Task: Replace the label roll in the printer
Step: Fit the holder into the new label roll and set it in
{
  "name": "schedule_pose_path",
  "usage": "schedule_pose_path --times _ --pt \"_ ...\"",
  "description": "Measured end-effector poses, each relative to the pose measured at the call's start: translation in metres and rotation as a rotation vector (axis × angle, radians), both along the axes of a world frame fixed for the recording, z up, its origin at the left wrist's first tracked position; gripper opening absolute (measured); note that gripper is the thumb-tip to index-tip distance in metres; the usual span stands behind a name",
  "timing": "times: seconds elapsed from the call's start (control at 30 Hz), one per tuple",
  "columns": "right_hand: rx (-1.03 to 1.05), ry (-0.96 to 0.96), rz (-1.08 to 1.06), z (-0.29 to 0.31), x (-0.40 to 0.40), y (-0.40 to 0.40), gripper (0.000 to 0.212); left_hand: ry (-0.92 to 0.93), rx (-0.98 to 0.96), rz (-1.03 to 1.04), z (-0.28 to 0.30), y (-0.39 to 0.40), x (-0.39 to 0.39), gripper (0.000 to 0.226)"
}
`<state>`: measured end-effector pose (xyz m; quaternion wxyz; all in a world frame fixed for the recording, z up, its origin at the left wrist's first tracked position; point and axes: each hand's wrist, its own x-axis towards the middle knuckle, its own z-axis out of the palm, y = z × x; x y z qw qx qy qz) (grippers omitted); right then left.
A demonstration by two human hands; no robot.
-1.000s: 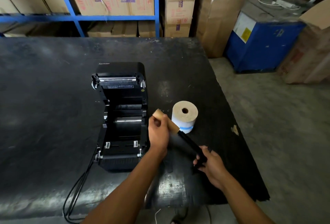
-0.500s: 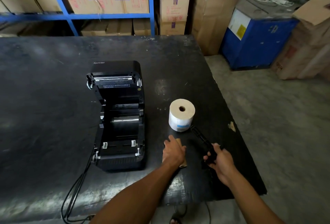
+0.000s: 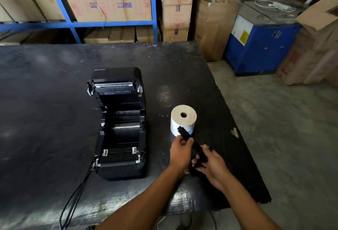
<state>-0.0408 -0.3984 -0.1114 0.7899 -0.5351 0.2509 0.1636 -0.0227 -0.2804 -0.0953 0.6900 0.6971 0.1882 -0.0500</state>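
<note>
A: Count pls?

B: One printer (image 3: 118, 120), lid up, bay w/ no roll in it. One roll (image 3: 183, 122) standing on end on the table (image 3: 45, 101), right of the printer. One black spindle (image 3: 192, 146), both hands on it.

A: Grips?

B: Left hand (image 3: 180, 152) pinches near its top end, right hand (image 3: 213, 165) wraps the lower end.

A: Anything hidden?

B: Spindle's bottom is behind the fingers; its tip overlaps the roll's front. Two cables (image 3: 73, 198) run off-frame.
</note>
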Motion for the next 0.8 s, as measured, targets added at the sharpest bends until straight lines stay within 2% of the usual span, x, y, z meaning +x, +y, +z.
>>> schedule_pose_path --times 0.07,0.13,0.2,0.27,0.37,0.43,0.6,0.7,0.8 --pt "-0.026 0.008 -0.064 -0.003 0.001 -0.006 0.025 -0.043 0.021 0.121 0.005 0.003 0.008 0.009" --pt "-0.177 0.04 -0.085 -0.006 0.002 -0.016 0.036 -0.037 0.077 0.158 0.007 0.009 0.016 0.014" --pt "-0.323 0.075 -0.08 -0.009 0.002 -0.027 0.042 0.03 0.188 -0.011 0.006 0.01 0.017 0.015" --pt "-0.402 0.065 -0.07 -0.012 0.003 -0.039 0.034 0.102 0.35 -0.267 0.0 0.001 0.012 0.016" --pt "-0.736 0.067 0.079 -0.021 0.007 -0.055 0.041 0.16 0.539 -0.473 -0.007 -0.018 0.003 0.025" --pt "-0.923 0.07 0.164 -0.025 0.007 -0.057 0.041 0.181 0.631 -0.535 -0.008 -0.03 0.003 0.033" --pt "-1.136 -0.042 0.122 -0.032 0.005 -0.057 0.012 0.23 0.746 -0.59 -0.01 -0.047 0.005 0.044" --pt "-1.325 -0.057 0.16 -0.034 0.002 -0.054 0.019 0.255 0.839 -0.624 -0.011 -0.052 0.004 0.056" --pt "-1.423 -0.02 0.22 -0.038 -0.001 -0.054 0.011 0.259 0.849 -0.652 -0.011 -0.053 0.003 0.072"
